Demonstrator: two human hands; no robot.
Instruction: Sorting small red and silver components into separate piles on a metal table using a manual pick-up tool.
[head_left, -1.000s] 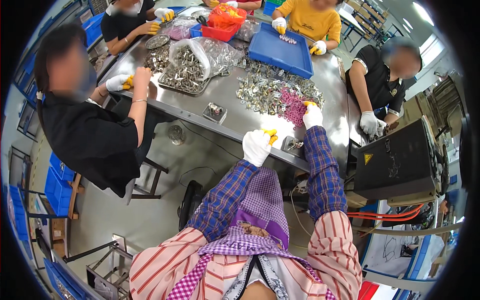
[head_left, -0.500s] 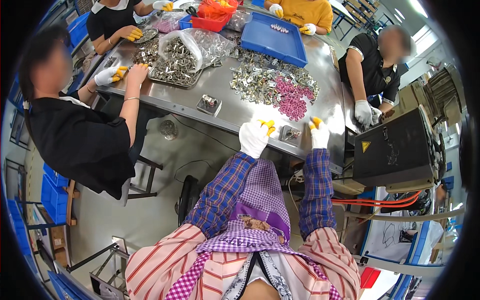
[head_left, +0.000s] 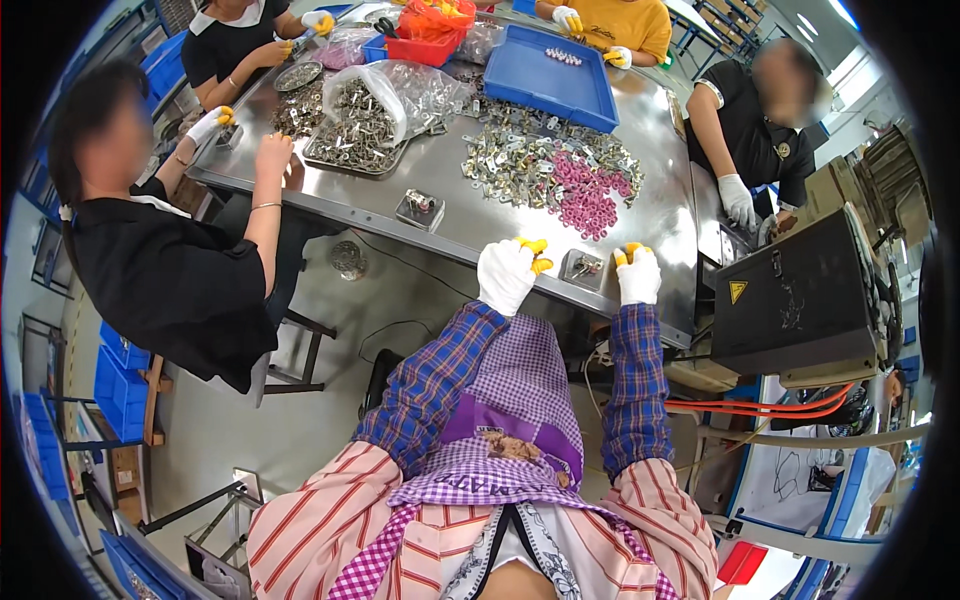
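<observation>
My left hand (head_left: pixel 508 275), in a white glove with yellow fingertips, is at the near edge of the steel table. Its fingers are pressed together, and whatever they may hold is too small to make out. My right hand (head_left: pixel 638 274), gloved alike, rests on the table with its fingers curled in; their contents are hidden. Between the two hands stands a small square metal fixture (head_left: pixel 582 268) with a little metal part on top. Beyond it lies a heap of pink ring-shaped pieces (head_left: pixel 585 210), merging into a pile of small metal terminals (head_left: pixel 500 165).
A similar metal block (head_left: pixel 420 209) stands to the left. Farther back are a blue tray (head_left: pixel 550 75), a plastic bag of metal parts (head_left: pixel 365 110) and a red bin (head_left: pixel 437 47). Co-workers sit around the table (head_left: pixel 340 195). A black machine box (head_left: pixel 790 300) stands at the right.
My right hand's fingers have curled in and shifted slightly beside the fixture. My left hand has barely moved. The co-worker at the left has drawn their hands apart.
</observation>
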